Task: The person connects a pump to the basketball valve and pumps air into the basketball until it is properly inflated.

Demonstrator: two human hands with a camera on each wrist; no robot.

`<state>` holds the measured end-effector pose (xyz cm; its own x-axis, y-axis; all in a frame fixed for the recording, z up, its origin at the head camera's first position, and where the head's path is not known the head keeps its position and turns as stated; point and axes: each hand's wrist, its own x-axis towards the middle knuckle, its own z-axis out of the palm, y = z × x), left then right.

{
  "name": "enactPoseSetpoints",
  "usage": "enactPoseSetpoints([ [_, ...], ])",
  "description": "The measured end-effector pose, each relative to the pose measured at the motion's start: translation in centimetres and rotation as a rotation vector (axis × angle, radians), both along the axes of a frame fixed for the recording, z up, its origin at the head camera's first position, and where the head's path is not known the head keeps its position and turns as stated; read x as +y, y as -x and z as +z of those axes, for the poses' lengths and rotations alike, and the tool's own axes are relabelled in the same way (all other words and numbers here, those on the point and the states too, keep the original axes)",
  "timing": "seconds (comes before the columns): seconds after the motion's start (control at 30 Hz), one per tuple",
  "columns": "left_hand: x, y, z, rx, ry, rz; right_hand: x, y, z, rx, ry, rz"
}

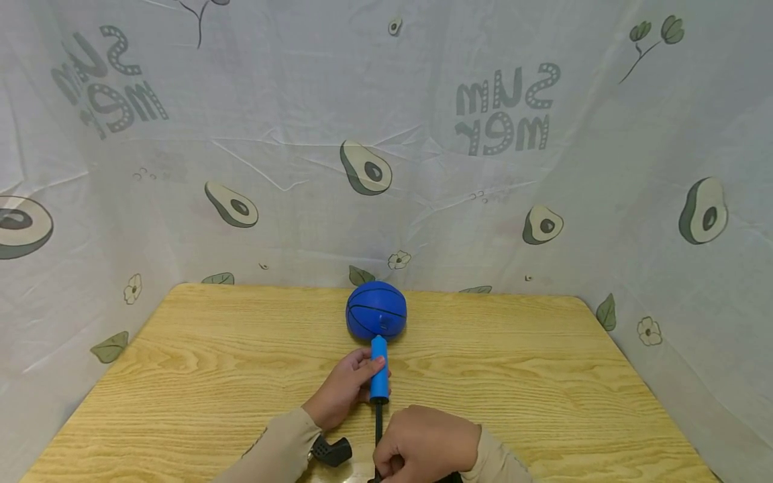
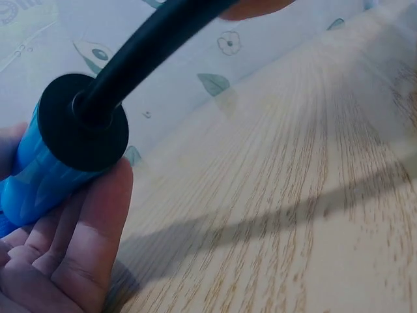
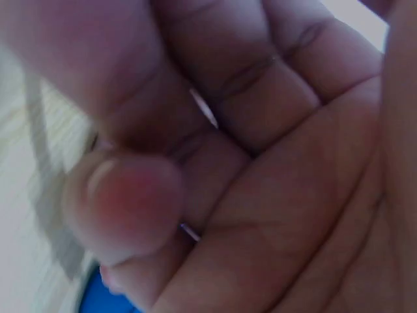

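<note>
A blue ball (image 1: pixel 376 308) with black seam lines rests on the table, and the front end of a blue hand pump (image 1: pixel 379 379) meets its near side. My left hand (image 1: pixel 343 388) holds the pump's barrel, thumb on top and fingers beneath. From the barrel's black end cap (image 2: pixel 81 140) a black rod (image 2: pixel 153 55) extends toward me. My right hand (image 1: pixel 430 439) is curled round the near end of that rod, with the handle mostly hidden. Curled fingers and the thumb tip (image 3: pixel 137 202) fill the right wrist view.
The wooden table (image 1: pixel 241 335) runs back to a pale curtain (image 1: pixel 302 100) printed with avocados, which also hangs along both sides. A black wrist device (image 1: pixel 331 451) sits by my left sleeve.
</note>
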<state>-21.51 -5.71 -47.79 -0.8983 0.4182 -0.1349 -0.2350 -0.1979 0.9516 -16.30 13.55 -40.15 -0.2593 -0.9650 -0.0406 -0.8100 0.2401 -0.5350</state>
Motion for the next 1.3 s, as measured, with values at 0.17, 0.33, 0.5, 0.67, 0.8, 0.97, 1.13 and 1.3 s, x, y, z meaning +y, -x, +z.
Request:
enactPoseSetpoints([
  [0.17,0.1,0.0,0.2,0.002,-0.009,0.010,0.7,0.8,0.0,0.059,0.003,-0.102],
  [0.33,0.3,0.0,0.4,-0.001,0.028,0.019,1.1,1.8,-0.5,0.121,0.015,-0.251],
  [0.5,0.4,-0.1,0.5,-0.001,0.067,0.007,1.3,2.4,-1.0,0.139,0.039,-0.353],
  [0.67,0.4,-0.1,0.1,0.001,0.068,-0.002,1.4,2.4,-1.1,0.161,0.067,-0.328],
  [0.8,0.3,-0.1,-0.2,0.008,0.060,-0.015,1.1,2.1,-1.3,0.169,0.111,-0.246],
  [0.97,0.1,-0.1,0.0,0.005,0.040,-0.013,0.5,1.4,-1.1,0.104,0.143,-0.138],
  [1.13,0.0,0.0,0.0,-0.013,0.003,-0.008,-0.2,0.5,-0.6,0.063,0.124,-0.046],
  [1.3,-0.1,0.1,-0.2,-0.012,0.008,-0.001,-0.7,-0.2,-0.2,0.059,0.066,0.001],
])
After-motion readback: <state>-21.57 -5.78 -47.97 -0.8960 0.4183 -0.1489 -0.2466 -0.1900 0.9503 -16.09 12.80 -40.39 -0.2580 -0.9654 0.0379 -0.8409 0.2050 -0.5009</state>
